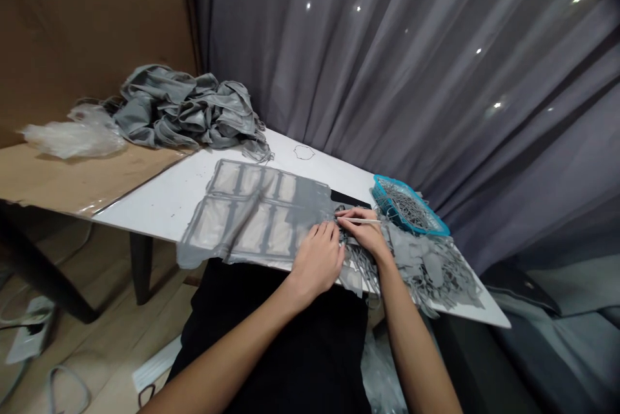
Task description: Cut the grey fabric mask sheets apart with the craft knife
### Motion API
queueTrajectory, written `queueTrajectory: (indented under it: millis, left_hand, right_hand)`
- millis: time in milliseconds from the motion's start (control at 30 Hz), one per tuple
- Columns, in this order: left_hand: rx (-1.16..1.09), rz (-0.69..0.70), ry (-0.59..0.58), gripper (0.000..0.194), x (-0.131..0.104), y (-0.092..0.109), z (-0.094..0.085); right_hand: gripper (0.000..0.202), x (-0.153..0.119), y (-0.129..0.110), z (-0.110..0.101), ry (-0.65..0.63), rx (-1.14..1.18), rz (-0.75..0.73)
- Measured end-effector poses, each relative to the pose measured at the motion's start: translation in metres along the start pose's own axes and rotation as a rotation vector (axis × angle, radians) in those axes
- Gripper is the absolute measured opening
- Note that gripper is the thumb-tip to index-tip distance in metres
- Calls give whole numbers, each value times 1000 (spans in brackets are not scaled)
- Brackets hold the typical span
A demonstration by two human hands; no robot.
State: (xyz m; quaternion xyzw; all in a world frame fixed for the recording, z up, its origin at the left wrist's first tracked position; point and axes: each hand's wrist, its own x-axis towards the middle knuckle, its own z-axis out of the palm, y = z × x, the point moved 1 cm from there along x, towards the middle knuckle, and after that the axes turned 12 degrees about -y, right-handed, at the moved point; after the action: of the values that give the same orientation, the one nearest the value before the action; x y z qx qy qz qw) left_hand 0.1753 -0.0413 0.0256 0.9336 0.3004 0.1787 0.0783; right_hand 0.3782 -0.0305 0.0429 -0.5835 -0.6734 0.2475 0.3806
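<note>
A thin grey sheet (pixel 261 189) with rows of pale rectangular panels framed in darker grey lies across the table in front of me. My left hand (pixel 320 254) rests on the sheet's right-hand part, fingers laid against it. Close beside it, my right hand (pixel 363 230) pinches a slim white stick-like tool (pixel 361 220), its tip at the sheet's right edge near my left fingertips. The exact contact there is too small to make out. Loose grey strips (pixel 363 260) lie under and around my right wrist.
A blue basket (pixel 426 228) of thin grey rings stands at the right rear. Grey scraps (pixel 438 272) cover the table's right end. A heap of grey sheets (pixel 186 107) and clear plastic film (pixel 77 133) lie at the left. One thin ring (pixel 304 158) lies on the white tabletop (pixel 159 204).
</note>
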Motion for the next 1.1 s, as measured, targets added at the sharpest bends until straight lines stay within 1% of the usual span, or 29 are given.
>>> queueTrajectory:
  millis: [367,633,933,1100]
  left_hand:
    - [-13,-1,-15,46,0,0,-1]
    - [-12,5,-28,49,0,0,0]
    - [9,6,-18,45,0,0,0]
    - [8,15,-8,45,1,-1,1]
  right_hand:
    - [17,-5,3,0,-16,-28,-31]
    - [20,-5,5,1,-15,-80,-64]
    - [18,-7,2,5,-38,-247,-107]
    - [16,-10,2,9,-67,-348,-101]
